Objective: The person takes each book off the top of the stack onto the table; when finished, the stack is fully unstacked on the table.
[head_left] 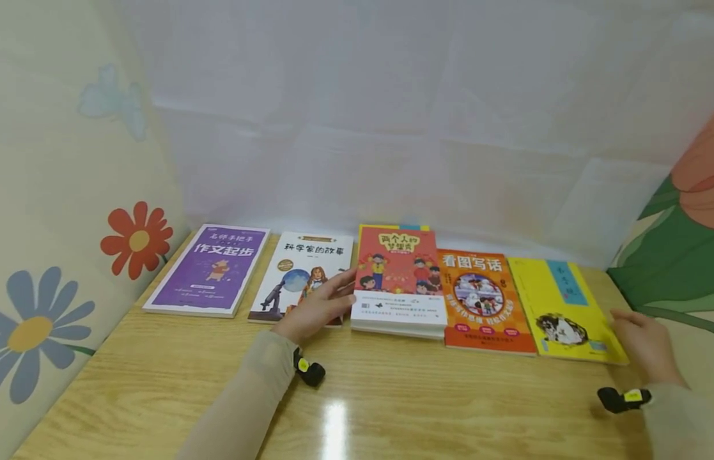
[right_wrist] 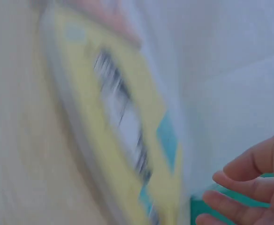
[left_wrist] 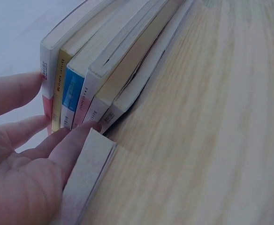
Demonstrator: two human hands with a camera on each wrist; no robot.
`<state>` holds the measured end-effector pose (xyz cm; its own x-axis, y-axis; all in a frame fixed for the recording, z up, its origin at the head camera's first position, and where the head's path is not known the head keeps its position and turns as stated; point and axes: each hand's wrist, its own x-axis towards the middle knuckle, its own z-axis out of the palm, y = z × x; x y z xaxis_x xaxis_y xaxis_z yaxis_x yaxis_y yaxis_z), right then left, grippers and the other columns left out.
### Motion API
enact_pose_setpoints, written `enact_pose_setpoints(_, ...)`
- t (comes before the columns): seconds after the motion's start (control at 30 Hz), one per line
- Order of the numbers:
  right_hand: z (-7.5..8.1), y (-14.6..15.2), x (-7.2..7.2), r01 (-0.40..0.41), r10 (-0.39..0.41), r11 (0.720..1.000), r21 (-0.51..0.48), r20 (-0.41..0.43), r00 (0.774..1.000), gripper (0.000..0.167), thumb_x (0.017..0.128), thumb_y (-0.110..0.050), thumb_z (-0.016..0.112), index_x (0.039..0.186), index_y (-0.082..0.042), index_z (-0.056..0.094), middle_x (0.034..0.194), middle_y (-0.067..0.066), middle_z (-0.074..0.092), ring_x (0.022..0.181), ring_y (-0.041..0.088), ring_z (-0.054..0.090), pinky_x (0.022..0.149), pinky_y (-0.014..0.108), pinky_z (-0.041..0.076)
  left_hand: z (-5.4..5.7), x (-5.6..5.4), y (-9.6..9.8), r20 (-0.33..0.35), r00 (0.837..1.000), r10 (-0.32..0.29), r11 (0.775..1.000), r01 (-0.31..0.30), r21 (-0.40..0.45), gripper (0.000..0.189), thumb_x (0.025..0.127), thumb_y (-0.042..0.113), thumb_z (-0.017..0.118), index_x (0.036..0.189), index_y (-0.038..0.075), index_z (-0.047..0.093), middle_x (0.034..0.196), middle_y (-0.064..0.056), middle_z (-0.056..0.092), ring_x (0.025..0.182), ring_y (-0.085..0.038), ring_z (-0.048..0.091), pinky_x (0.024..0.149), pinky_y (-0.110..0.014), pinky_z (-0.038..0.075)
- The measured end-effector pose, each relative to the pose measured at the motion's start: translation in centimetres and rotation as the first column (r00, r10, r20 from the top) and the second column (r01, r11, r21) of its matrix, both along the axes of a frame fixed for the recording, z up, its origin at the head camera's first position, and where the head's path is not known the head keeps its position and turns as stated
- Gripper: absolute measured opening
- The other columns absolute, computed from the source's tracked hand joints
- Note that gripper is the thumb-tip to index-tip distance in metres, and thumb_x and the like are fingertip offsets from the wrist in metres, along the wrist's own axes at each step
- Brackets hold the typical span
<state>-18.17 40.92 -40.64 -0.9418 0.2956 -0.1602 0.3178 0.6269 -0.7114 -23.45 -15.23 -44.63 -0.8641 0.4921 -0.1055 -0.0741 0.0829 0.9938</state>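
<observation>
In the head view my left hand (head_left: 318, 309) reaches over the right edge of a white book (head_left: 293, 275). Its fingers touch the left side of a book pile topped by a red-and-white book (head_left: 398, 313). The left wrist view shows the left fingertips (left_wrist: 22, 93) resting against the spines of several stacked books (left_wrist: 76, 89), fingers mostly extended. Beside the right edge of a yellow book (head_left: 541, 294) is my right hand (head_left: 647, 345). In the right wrist view its fingers (right_wrist: 249, 187) are loosely bent with nothing between them; the yellow book (right_wrist: 80, 98) there is blurred.
An orange book (head_left: 489, 335) lies between the pile and the yellow book. Far left on the wooden table (head_left: 391, 409) is a purple book (head_left: 207, 271). A white cloth (head_left: 391, 128) hangs behind the row, and flower-printed panels (head_left: 57, 191) stand at both sides.
</observation>
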Motion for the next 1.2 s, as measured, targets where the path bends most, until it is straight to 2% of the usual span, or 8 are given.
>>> enact_pose_setpoints(0.13, 1.3, -3.1, -0.3, -0.094, 0.075, 0.983, -0.157, -0.123, 0.99, 0.054, 0.11, -0.031, 0.037, 0.151, 0.004, 0.042, 0.144, 0.017, 0.048, 0.122, 0.022, 0.052, 0.101, 0.037, 0.052, -0.1, 0.0, -0.2, -0.013, 1.0, 0.0, 1.0, 0.0, -0.009, 0.068, 0.107, 0.025, 0.053, 0.164, 0.022, 0.017, 0.168, -0.007, 0.019, 0.152, -0.031, 0.024, 0.117, -0.052, 0.033)
enact_pose_setpoints(0.23, 2.0, -5.8, -0.7, -0.198, 0.113, 0.913, -0.357, -0.244, 0.963, 0.032, 0.108, -0.025, 0.049, 0.135, -0.011, 0.059, 0.125, -0.007, 0.055, 0.106, -0.004, 0.056, 0.087, 0.015, 0.054, -0.3, -0.1, -0.3, -0.024, 1.0, 0.002, 1.0, -0.003, -0.014, 0.069, 0.107, 0.027, 0.054, 0.164, 0.021, 0.017, 0.168, -0.007, 0.019, 0.151, -0.032, 0.025, 0.117, -0.053, 0.034)
enact_pose_setpoints(0.3, 2.4, -7.7, -0.8, -0.252, 0.114, 0.85, -0.463, -0.305, 0.945, 0.021, 0.106, -0.021, 0.054, 0.125, -0.017, 0.064, 0.118, -0.016, 0.056, 0.102, -0.005, 0.06, 0.083, 0.012, 0.054, -0.3, -0.1, -0.3, -0.025, 1.0, 0.005, 1.0, -0.005, -0.01, 0.068, 0.107, 0.027, 0.054, 0.164, 0.021, 0.018, 0.168, -0.007, 0.02, 0.151, -0.032, 0.026, 0.116, -0.052, 0.035)
enact_pose_setpoints(0.37, 2.8, -9.7, -0.9, -0.283, 0.119, 0.812, -0.51, -0.33, 0.936, 0.019, 0.106, -0.019, 0.056, 0.123, -0.016, 0.064, 0.118, -0.014, 0.057, 0.102, -0.004, 0.062, 0.084, 0.014, 0.055, -0.4, -0.2, -0.2, -0.027, 1.0, 0.008, 1.0, -0.008, -0.009, 0.068, 0.106, 0.027, 0.055, 0.164, 0.022, 0.019, 0.168, -0.006, 0.021, 0.151, -0.032, 0.026, 0.116, -0.052, 0.035)
enact_pose_setpoints(0.47, 2.9, -12.5, -1.1, -0.272, 0.12, 0.805, -0.527, -0.305, 0.945, 0.029, 0.106, -0.019, 0.056, 0.132, -0.006, 0.059, 0.125, -0.006, 0.057, 0.105, 0.001, 0.063, 0.088, 0.018, 0.056, -0.4, -0.3, -0.1, -0.022, 1.0, 0.015, 1.0, -0.016, -0.008, 0.067, 0.106, 0.027, 0.056, 0.163, 0.023, 0.021, 0.167, -0.005, 0.023, 0.151, -0.031, 0.027, 0.116, -0.05, 0.036)
enact_pose_setpoints(0.67, 1.8, -17.1, -1.7, -0.264, 0.176, 0.832, -0.488, -0.218, 0.96, 0.043, 0.107, -0.021, 0.053, 0.142, 0.003, 0.05, 0.139, 0.012, 0.054, 0.11, 0.009, 0.064, 0.098, 0.029, 0.054, -0.7, -0.2, 0.2, -0.03, 0.998, 0.058, 0.998, -0.059, -0.033, 0.071, 0.101, 0.033, 0.064, 0.162, 0.025, 0.027, 0.165, -0.002, 0.029, 0.149, -0.027, 0.031, 0.117, -0.048, 0.035)
enact_pose_setpoints(0.97, 0.0, -21.3, -2.9, -0.323, 0.28, 0.79, -0.521, -0.161, 0.946, 0.044, 0.107, -0.012, 0.051, 0.146, 0.006, 0.046, 0.148, 0.026, 0.046, 0.127, 0.035, 0.057, 0.102, 0.038, 0.052, -0.3, -0.2, 0.5, -0.014, 0.994, 0.109, 0.993, -0.109, -0.037, 0.077, 0.098, 0.03, 0.07, 0.161, 0.021, 0.027, 0.163, -0.003, 0.033, 0.148, -0.027, 0.034, 0.118, -0.045, 0.034)
enact_pose_setpoints(1.2, -1.4, -22.7, -3.5, -0.318, 0.297, 0.835, -0.448, -0.119, 0.947, 0.045, 0.106, -0.02, 0.056, 0.146, -0.001, 0.051, 0.149, 0.022, 0.049, 0.126, 0.034, 0.057, 0.103, 0.039, 0.052, -0.6, -0.4, 0.4, 0.005, 0.992, 0.125, 0.992, -0.124, -0.03, 0.073, 0.1, 0.023, 0.066, 0.161, 0.019, 0.027, 0.162, -0.007, 0.034, 0.147, -0.028, 0.036, 0.116, -0.044, 0.037)
